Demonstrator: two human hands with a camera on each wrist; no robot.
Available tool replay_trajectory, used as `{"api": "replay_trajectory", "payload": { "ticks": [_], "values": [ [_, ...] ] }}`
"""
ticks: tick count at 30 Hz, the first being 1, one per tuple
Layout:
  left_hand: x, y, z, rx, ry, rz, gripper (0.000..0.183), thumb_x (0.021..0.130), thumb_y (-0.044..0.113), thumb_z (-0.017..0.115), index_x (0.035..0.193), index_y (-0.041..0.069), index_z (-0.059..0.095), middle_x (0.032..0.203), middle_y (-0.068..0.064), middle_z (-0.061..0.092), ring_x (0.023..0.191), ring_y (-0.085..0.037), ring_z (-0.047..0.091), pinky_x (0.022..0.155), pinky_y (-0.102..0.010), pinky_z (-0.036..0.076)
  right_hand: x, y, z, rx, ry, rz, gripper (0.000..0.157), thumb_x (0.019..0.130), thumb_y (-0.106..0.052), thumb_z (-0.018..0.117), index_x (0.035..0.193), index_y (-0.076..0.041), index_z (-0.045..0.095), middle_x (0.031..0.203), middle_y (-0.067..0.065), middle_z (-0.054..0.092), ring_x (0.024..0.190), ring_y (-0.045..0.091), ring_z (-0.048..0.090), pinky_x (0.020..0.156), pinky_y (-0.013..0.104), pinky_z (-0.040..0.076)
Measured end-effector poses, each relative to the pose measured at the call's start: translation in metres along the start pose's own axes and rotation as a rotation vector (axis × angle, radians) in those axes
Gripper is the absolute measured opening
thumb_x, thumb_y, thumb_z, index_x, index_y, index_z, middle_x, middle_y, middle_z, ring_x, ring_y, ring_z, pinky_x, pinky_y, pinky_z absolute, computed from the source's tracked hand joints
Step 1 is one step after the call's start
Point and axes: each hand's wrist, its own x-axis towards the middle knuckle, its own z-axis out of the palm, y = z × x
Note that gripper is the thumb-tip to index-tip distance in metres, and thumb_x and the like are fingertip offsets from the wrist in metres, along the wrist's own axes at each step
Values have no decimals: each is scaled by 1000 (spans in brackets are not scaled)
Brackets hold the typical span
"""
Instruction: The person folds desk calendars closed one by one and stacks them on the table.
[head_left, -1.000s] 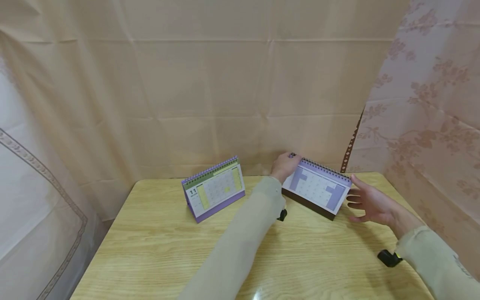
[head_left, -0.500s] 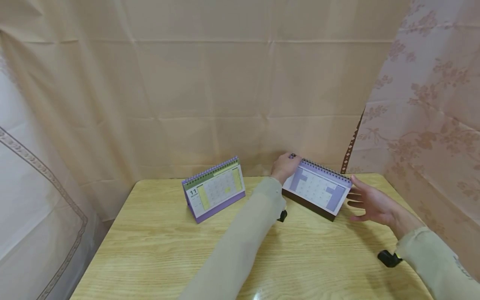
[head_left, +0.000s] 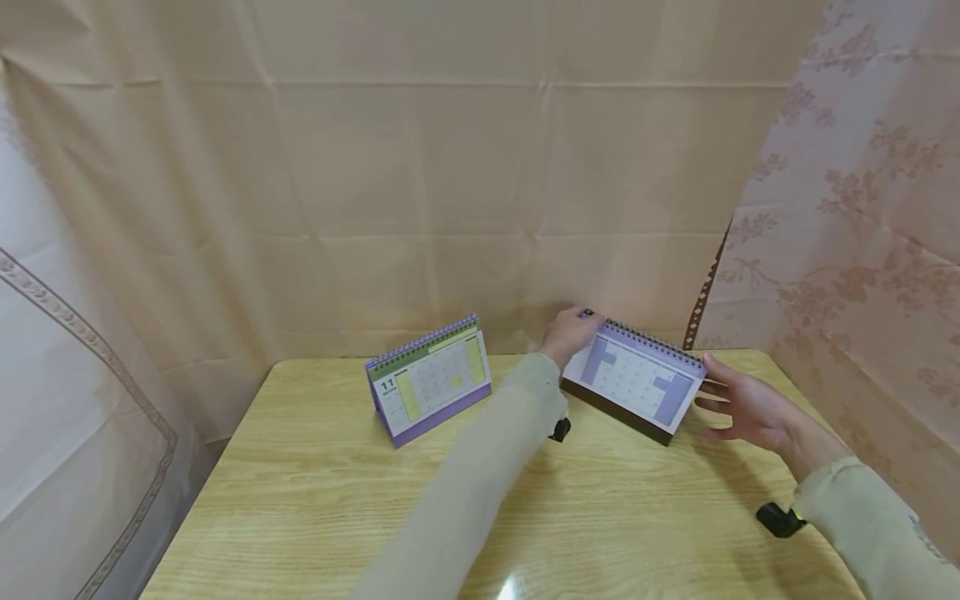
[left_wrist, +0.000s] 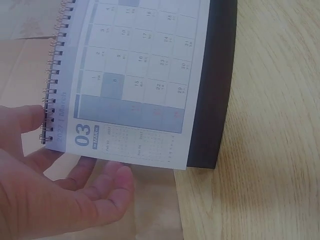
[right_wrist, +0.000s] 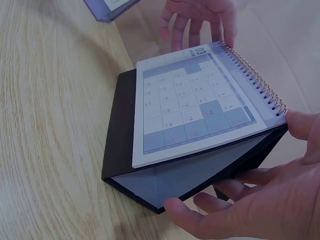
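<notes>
A purple-and-white desk calendar [head_left: 630, 375] with a dark base and a wire spiral stands on the table, angled toward the left. It shows the March page [left_wrist: 135, 75]. My left hand [head_left: 567, 335] holds its left end: the thumb meets the spiral's end and the fingers bend behind the side edge, as the left wrist view shows. At the opposite end my right hand [head_left: 753, 412] has its thumb on the top corner, with the fingers [right_wrist: 200, 220] spread around the side and back. The hollow triangular side of the stand [right_wrist: 185, 175] shows in the right wrist view.
A second desk calendar [head_left: 431, 383], green and yellow on a purple base, stands to the left on the wooden table [head_left: 315, 500]. A beige curtain [head_left: 420, 183] hangs right behind the table's back edge, and a flowered cloth [head_left: 862, 208] hangs on the right.
The left end of the purple-and-white calendar has shifted slightly to the left along with my left hand. My right hand stays almost where it was, at the other end.
</notes>
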Motion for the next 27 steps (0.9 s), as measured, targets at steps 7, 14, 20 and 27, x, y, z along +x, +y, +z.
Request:
{"api": "replay_trajectory", "payload": {
  "ticks": [7, 14, 20, 27],
  "values": [
    [-2, 2, -2, -69, 1, -33, 48, 98, 40, 64, 142, 18, 61, 144, -1, 59, 135, -22, 50, 112, -38, 39, 0, -1, 0, 4, 19, -30, 30, 106, -56, 35, 118, -37, 56, 118, -22, 52, 148, 43, 4, 107, 71, 28],
    [0, 4, -3, -44, 7, -47, 51, 97, 37, 66, 143, 17, 59, 145, -1, 57, 135, -23, 51, 111, -39, 40, -1, 1, 7, -1, 85, -100, 27, 106, -53, 42, 118, -36, 59, 114, -26, 53, 149, 38, 9, 108, 80, 9],
    [0, 5, -4, -22, 25, -14, 51, 97, 37, 67, 143, 16, 59, 145, -1, 57, 135, -23, 51, 111, -38, 40, -1, -2, 14, -16, 155, -163, 61, 107, -47, 46, 155, -13, 29, 112, -24, 54, 134, 22, 33, 111, 76, 5],
    [0, 4, -3, 7, 45, 38, 43, 97, 37, 69, 135, 17, 67, 134, 0, 65, 125, -20, 57, 104, -35, 45, 0, -6, 19, 72, 188, -231, 37, 108, -35, 49, 139, -17, 41, 104, -17, 65, 106, 1, 52, 112, 71, 8]
  ]
}}
